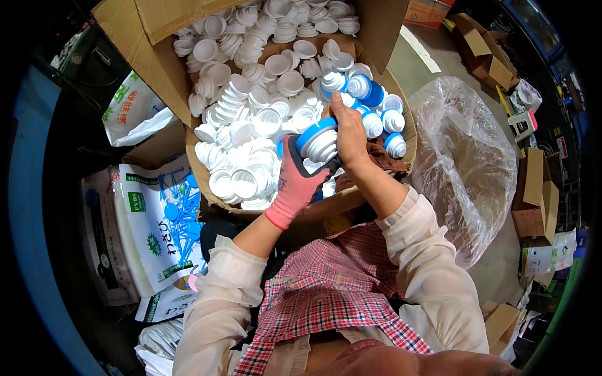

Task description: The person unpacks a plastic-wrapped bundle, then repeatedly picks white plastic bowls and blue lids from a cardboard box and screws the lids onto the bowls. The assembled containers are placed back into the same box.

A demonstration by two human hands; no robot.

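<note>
Over the near side of an open cardboard box (326, 219), both my hands are closed around a white ribbed, stepped plastic piece with a blue rim (321, 145). My left hand (292, 188), in a pink glove with dark fingers, grips it from below and the left. My bare right hand (352, 133) wraps its right side, thumb upward. White ribbed cup-like pieces (248, 178) heap up in the box. Several blue-rimmed white pieces (372, 124) lie together at the box's right side, beside a brown cloth (384, 155). My fingertips are partly hidden.
At left, blue plastic pieces with long thin stems (182, 229) lie on a white printed sack (141, 232). A large clear plastic bag (464, 169) stands on the floor at right. Cardboard boxes (532, 197) sit farther right.
</note>
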